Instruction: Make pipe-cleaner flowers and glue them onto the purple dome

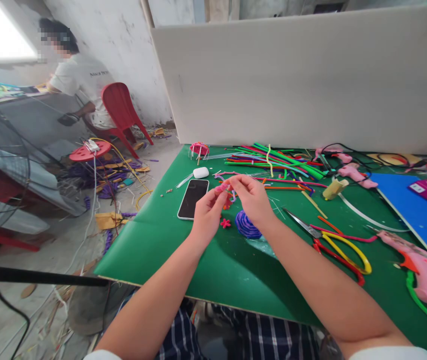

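Above the green table [153, 245], my left hand [208, 212] pinches a small pink piece [221, 188]. My right hand [250, 197] is closed at the other side of that piece, its fingertips pressed together; whether they also grip it is too small to tell. Below the hands lie a small red flower shape [226, 223] and a purple coiled disc [247, 225]. A dark-screened phone [193, 199] rests left of my left hand, with a white case [200, 173] behind it. Scissors [326, 235] with yellow and red handles lie open to the right.
Colourful fuzzy stems [273, 159] are heaped at the back. A pink glue gun [418, 262] and a blue board [412, 200] are at the right. A white panel [303, 80] stands behind the table. A person [81, 75] sits on a red chair [119, 105] at the left.
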`<state>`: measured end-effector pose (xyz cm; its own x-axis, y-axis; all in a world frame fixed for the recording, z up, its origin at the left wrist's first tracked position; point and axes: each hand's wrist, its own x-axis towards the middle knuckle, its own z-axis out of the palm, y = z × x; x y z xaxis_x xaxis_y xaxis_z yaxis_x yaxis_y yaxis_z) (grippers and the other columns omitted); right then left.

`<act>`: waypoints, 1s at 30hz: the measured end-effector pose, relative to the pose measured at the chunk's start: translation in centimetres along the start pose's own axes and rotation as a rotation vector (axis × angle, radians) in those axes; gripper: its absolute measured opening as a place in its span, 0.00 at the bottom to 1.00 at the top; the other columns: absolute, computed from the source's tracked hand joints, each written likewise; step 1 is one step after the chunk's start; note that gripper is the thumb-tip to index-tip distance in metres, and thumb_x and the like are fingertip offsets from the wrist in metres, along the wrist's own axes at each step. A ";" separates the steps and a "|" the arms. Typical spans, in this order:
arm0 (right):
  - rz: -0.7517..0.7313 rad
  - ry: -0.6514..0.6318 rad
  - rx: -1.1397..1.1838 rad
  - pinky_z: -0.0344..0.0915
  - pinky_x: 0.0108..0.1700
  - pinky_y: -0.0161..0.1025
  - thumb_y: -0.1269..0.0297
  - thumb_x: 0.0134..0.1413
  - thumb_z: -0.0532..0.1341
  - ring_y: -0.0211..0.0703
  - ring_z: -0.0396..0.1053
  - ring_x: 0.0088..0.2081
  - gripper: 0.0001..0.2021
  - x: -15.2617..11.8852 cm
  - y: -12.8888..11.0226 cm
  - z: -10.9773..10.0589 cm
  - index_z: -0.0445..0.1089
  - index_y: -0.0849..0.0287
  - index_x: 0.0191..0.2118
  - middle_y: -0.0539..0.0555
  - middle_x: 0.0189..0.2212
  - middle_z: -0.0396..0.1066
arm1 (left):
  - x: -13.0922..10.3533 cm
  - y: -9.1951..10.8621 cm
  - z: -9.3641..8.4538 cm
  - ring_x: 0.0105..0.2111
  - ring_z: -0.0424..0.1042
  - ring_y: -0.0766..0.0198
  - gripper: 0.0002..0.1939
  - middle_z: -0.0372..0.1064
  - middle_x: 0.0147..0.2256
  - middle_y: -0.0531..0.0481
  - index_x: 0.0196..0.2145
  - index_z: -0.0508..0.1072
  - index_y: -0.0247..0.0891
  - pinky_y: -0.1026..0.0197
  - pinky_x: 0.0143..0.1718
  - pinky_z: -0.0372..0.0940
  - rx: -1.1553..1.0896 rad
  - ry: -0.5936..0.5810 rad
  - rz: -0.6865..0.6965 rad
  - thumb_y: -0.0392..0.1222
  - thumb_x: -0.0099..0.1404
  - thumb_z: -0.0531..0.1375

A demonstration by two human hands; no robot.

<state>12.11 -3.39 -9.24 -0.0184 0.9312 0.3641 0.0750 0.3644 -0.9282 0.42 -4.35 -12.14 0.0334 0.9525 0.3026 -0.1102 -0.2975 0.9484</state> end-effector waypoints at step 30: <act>0.254 0.055 -0.039 0.63 0.32 0.39 0.58 0.43 0.64 0.41 0.68 0.26 0.10 -4.4 1.7 -3.3 0.71 0.60 0.27 0.51 0.24 0.72 | -1.8 -0.1 0.7 0.28 0.65 0.66 0.16 0.68 0.27 0.52 0.28 0.69 0.36 0.65 0.29 0.60 0.348 -0.289 -0.045 0.50 0.64 0.51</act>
<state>15.57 -6.95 -12.18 0.0597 0.9905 0.1241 0.1090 0.1171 -0.9871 1.11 -6.06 -12.69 0.3121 0.9224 0.2274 0.2363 -0.3073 0.9218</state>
